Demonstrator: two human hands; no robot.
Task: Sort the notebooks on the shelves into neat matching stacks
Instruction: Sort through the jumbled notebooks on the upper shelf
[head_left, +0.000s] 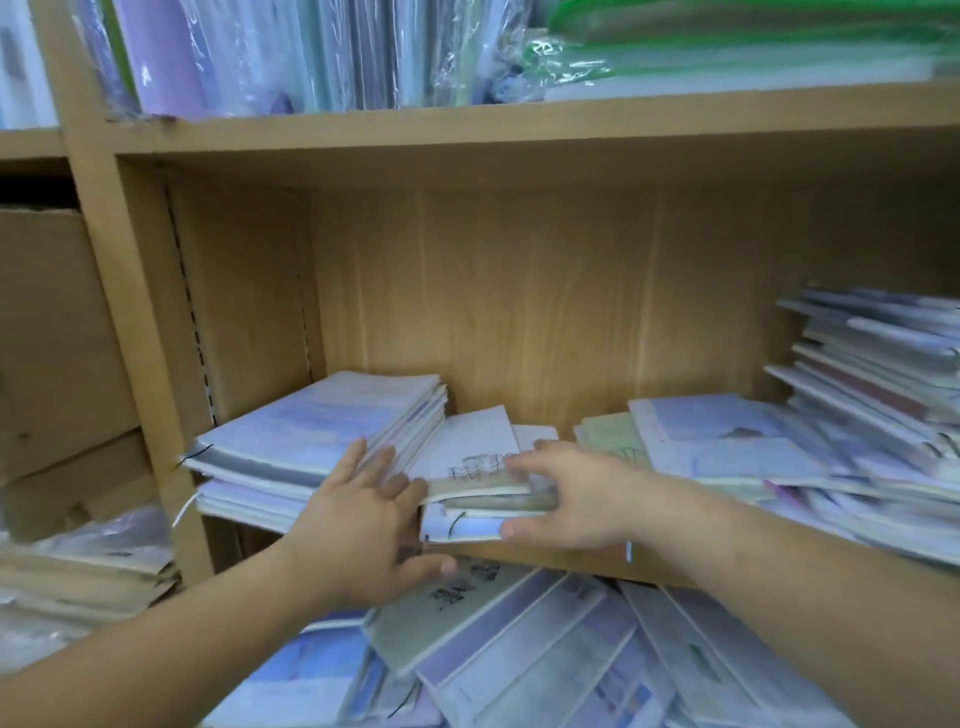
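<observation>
On the middle shelf board (550, 564) lies a small stack of pale notebooks (475, 457) with tree drawings on the covers. My right hand (571, 493) grips the right end of this stack, fingers across the top and thumb at the front edge. My left hand (363, 514) is flat with fingers spread, touching the stack's left end beside a taller pile of lavender notebooks (317, 436). More notebooks (727, 441) lie loosely spread to the right.
A slanting heap of notebooks (878, 358) leans at the far right of the shelf. Below the shelf, many notebooks (545, 649) lie scattered. Plastic-wrapped packs (291, 52) fill the upper shelf. A cardboard box (47, 322) sits in the left bay.
</observation>
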